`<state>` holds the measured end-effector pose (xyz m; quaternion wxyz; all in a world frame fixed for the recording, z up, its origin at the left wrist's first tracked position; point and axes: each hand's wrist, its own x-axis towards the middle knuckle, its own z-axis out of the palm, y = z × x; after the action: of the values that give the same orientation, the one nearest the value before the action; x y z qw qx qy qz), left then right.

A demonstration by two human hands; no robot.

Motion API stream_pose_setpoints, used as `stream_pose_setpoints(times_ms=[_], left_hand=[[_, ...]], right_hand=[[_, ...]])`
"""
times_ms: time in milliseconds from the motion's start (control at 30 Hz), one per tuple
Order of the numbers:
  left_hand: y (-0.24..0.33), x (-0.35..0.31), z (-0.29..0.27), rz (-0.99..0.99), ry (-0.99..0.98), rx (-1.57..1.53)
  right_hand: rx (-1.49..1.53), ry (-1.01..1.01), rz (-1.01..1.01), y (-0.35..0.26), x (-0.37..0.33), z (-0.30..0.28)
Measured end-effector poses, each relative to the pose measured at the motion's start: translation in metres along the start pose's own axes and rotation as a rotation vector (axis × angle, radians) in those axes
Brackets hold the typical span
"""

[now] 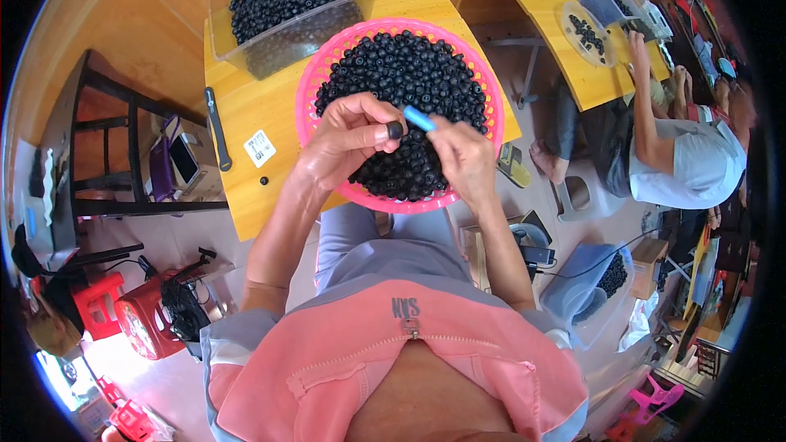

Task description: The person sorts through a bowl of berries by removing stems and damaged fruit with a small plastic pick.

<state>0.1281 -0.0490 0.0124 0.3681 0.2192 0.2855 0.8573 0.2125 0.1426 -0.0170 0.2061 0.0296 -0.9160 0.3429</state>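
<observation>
Over a pink plastic basket (307, 102) full of round black beads (401, 61), both my hands are close together. My left hand (340, 135) pinches one black bead (395, 129) between thumb and fingertips. My right hand (465, 155) is closed round a short light-blue stick-like tool (419, 119), whose visible end points up and left, near the held bead. Whether the tool has a blade or tip cannot be made out. Several beads in the basket show small holes. The basket sits at the near edge of a yellow table (246, 115), above my lap.
Behind the basket stands a clear plastic bin (225, 45) of black beads. On the left lie a long black-handled tool (217, 127), a white label (259, 148) and a loose bead (264, 181). Another person (684, 155) sits right at a second table; a translucent tub (565, 286) is on the floor.
</observation>
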Motion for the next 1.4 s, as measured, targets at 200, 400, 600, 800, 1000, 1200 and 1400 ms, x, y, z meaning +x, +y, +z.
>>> stream_pose_setpoints(times_ms=[200, 400, 600, 800, 1000, 1200, 1400], left_hand=[[0.011, -0.001, -0.006, 0.068, 0.154, 0.13], [-0.002, 0.001, -0.01, 0.023, 0.205, 0.011], [-0.008, 0.007, -0.01, -0.007, 0.205, -0.046], [-0.01, 0.01, -0.014, 0.059, 0.247, 0.056], [-0.002, 0.01, -0.032, 0.101, 0.459, 0.044], [0.038, 0.014, -0.061, 0.197, 0.483, 0.135], [0.13, 0.078, -0.069, 0.411, 0.617, 0.589]], right_hand=[[0.076, 0.152, 0.053, -0.003, 0.001, -0.002], [0.081, 0.159, 0.054, -0.005, 0.0, 0.001], [0.058, 0.139, 0.06, -0.008, 0.001, 0.0], [0.048, 0.128, 0.05, -0.007, 0.001, 0.0], [0.05, 0.13, 0.054, -0.007, 0.001, 0.001], [0.092, 0.153, 0.037, -0.003, -0.001, 0.0], [0.142, 0.145, 0.045, -0.007, 0.001, -0.003]])
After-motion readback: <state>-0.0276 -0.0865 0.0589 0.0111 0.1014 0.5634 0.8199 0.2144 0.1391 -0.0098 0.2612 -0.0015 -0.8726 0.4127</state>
